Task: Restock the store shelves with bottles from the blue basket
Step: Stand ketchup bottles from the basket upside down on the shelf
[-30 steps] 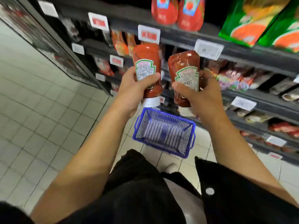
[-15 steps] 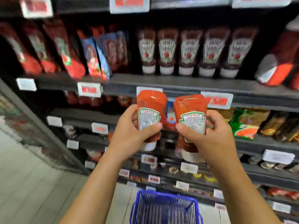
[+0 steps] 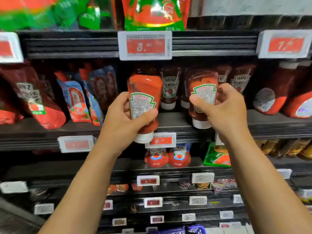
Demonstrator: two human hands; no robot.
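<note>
My left hand grips a red ketchup bottle, cap down, with its back label facing me, in front of the shelf edge. My right hand grips a second ketchup bottle, held a little higher, its white cap just above the dark shelf. Behind both stands a row of matching ketchup bottles on that shelf. Only a sliver of the blue basket shows at the bottom edge.
Ketchup pouches lean on the shelf to the left, larger red bottles stand to the right. Price tags line every shelf edge. Lower shelves hold small pouches and packets.
Both hands have risen with their bottles from over the basket up to the ketchup shelf and have moved apart. The view has tilted up, so the basket has dropped almost out of sight.
</note>
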